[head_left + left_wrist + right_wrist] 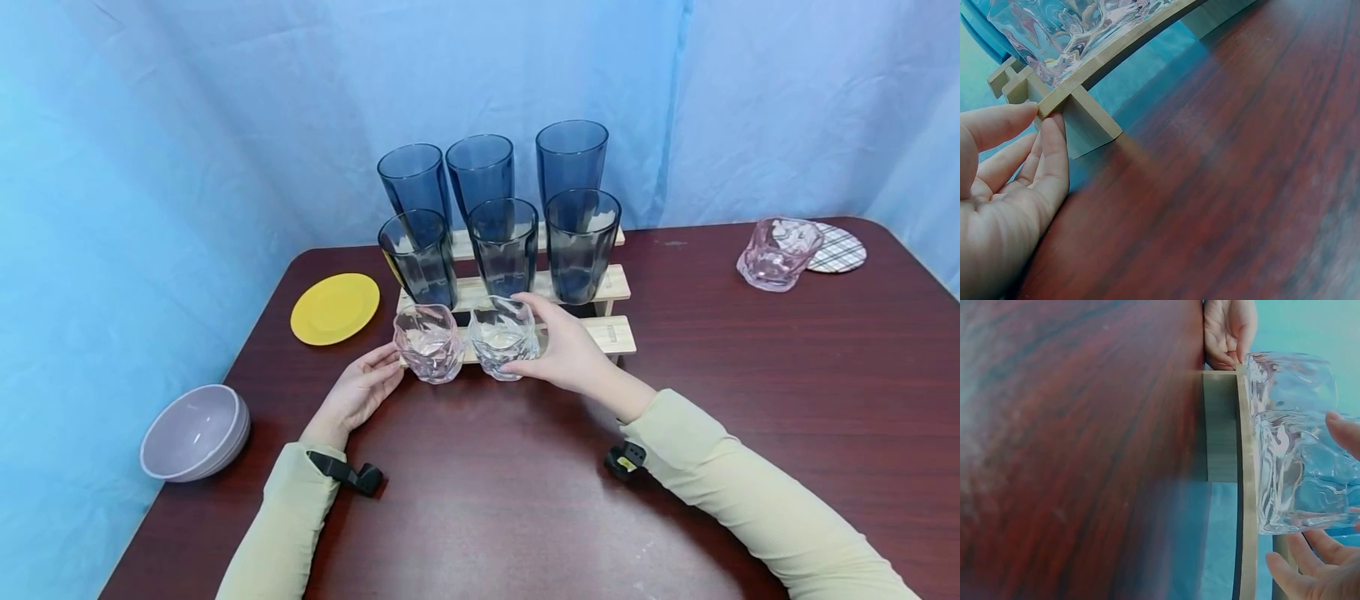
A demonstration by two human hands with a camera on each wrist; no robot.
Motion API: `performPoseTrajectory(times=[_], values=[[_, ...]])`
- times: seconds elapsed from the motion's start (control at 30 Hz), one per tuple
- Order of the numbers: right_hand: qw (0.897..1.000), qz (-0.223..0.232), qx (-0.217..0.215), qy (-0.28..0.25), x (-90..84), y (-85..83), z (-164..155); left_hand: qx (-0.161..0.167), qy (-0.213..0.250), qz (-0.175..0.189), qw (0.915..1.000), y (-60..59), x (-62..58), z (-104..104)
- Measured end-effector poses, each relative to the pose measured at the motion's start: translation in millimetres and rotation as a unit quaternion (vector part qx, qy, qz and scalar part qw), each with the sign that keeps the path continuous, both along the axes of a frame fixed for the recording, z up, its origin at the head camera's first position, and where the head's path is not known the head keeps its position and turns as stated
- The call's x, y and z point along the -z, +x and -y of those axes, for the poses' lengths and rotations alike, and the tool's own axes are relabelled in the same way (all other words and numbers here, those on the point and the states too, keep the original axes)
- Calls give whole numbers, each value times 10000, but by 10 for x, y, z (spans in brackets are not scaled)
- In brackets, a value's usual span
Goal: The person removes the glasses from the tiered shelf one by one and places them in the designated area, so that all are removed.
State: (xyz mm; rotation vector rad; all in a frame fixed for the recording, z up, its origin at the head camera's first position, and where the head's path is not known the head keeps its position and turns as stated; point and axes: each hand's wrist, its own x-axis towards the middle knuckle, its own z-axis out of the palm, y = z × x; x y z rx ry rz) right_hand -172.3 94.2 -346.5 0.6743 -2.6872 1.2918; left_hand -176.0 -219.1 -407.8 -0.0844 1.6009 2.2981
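A stepped wooden rack [618, 333] stands at the back middle of the dark table, with several tall blue tumblers [504, 246] on its two upper steps. On the lowest step sit a pinkish wavy glass [429, 342] and a clear wavy glass [501, 340]. My right hand [525, 333] grips the clear glass, thumb on top and fingers below; the right wrist view shows the fingers [1310, 565] curled about the clear glass [1297, 481]. My left hand [375, 375] lies with straight fingers [1054, 156] touching the rack's left end [1082, 115], beside the pinkish glass [1066, 31].
A yellow plate [335, 307] lies left of the rack and a grey bowl [197, 432] stands near the table's left edge. At the far right are another pink glass [776, 252] and a plaid coaster [838, 247]. A blue curtain hangs behind.
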Motion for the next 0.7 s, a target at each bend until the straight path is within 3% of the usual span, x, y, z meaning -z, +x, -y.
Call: performPoseTrajectory(times=[0.37,0.7], values=[[9991,397,-116,-124,42,-9,17,28,-52,50,10000,-7,-8,8],[9986,474,-166,-192,63,-30,11,47,-42,7,10000,-7,11,11]])
